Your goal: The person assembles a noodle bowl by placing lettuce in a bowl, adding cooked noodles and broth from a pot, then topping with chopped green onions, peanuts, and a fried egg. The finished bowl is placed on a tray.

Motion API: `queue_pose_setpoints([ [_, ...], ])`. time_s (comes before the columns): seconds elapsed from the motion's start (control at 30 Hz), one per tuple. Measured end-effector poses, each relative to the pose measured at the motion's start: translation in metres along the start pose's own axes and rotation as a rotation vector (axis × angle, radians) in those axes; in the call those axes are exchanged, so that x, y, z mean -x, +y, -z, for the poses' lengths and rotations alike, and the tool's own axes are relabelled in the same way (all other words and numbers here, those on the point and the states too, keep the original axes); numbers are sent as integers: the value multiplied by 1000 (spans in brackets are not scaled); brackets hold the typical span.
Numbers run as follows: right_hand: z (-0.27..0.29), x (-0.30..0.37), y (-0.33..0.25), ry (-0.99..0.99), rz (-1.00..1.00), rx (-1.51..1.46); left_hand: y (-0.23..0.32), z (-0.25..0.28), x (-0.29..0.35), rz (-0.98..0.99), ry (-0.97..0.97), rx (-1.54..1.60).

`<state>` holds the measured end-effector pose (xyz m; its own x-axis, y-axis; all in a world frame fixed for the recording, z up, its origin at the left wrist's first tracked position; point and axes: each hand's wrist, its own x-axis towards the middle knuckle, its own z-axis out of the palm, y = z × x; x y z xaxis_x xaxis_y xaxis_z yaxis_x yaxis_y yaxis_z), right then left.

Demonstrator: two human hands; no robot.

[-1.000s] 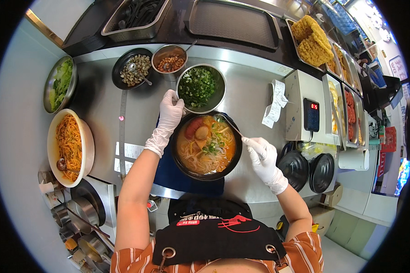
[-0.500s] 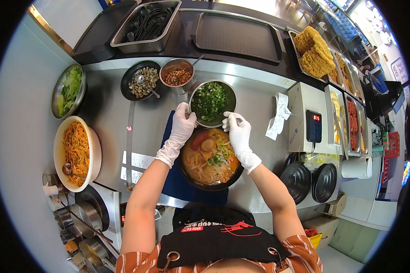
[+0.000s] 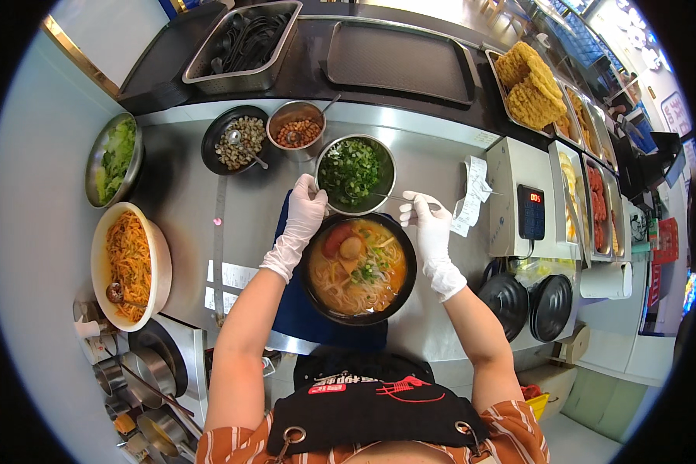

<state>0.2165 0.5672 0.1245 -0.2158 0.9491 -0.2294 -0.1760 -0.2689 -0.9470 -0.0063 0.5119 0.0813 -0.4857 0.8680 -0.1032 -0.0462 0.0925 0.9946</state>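
Note:
My left hand (image 3: pixel 305 215), in a white glove, pinches the near left rim of a metal bowl (image 3: pixel 394 168) of chopped green onions (image 3: pixel 353 164). My right hand (image 3: pixel 431 229), gloved too, grips the thin handle of a spoon (image 3: pixel 393 198). Its other end reaches into the green onions, where the tip is hidden. Just below both hands sits a black bowl (image 3: pixel 412 271) of noodle soup (image 3: pixel 359 282) in orange broth, topped with an egg, a reddish piece and some green onion. A dark blue cloth (image 3: pixel 317 334) lies under it.
Behind the green onions stand a metal pot of peanuts (image 3: pixel 292 138) and a black bowl of small diced food (image 3: pixel 241 143). At left are shredded carrots (image 3: pixel 127 267) and lettuce (image 3: pixel 116 166). Paper slips (image 3: pixel 472 193) and a box with a red display (image 3: pixel 531 213) are at right.
My right hand has moved right, away from the rim, and the spoon handle now shows between it and the green onions. My left hand stays at the bowl's rim.

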Motion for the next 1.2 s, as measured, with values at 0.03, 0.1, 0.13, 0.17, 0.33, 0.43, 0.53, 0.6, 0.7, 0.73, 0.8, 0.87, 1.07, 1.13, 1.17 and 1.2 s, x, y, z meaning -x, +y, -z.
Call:
queue_pose_setpoints([
  [0.03, 4, 7, -5, -4, -1, -1, 0, 0, -1, -2, 4, -7],
  [0.1, 15, 25, -16, -40, 10, 59, -2, 2, -2, 14, 12, -21],
  [0.13, 21, 36, -20, -31, 22, 113, -2, 3, -3, -7, 12, -53],
  [0.17, 27, 49, -24, -48, 61, 142, -3, 4, -4, -25, 11, -87],
  [0.33, 42, 108, -19, -297, 222, 414, -5, 6, -5, 19, -2, -5],
  [0.43, 46, 111, -16, -693, 915, 994, -5, 7, -6, -4, 0, -31],
  [0.53, 46, 98, -16, -644, 1025, 994, -8, 6, -8, 15, 2, 1],
  [0.6, 43, 85, -18, -471, 896, 909, -11, 1, -10, 28, 19, -15],
  [0.7, 21, 41, -9, -185, 479, 557, -16, -13, -17, 59, 61, 25],
  [0.73, 13, 21, -7, -112, 312, 399, -16, -19, -20, 102, 78, 50],
  [0.8, -4, -19, -4, -67, 141, 176, -17, -30, -25, 164, 106, 96],
  [0.87, -14, -48, -7, 57, 36, 83, -17, -39, -32, 212, 122, 133],
  [1.07, -63, -84, -15, 19, 6, -80, -20, -36, -51, 339, 116, 361],
  [1.13, -95, -123, -16, -73, -70, -61, -23, -23, -61, 327, 331, 375],
  [1.17, -112, -145, -15, -94, -85, -44, -23, -16, -67, 333, 458, 398],
  [1.2, -125, -164, -17, -143, -152, -38, -23, -10, -74, 351, 563, 480],
])
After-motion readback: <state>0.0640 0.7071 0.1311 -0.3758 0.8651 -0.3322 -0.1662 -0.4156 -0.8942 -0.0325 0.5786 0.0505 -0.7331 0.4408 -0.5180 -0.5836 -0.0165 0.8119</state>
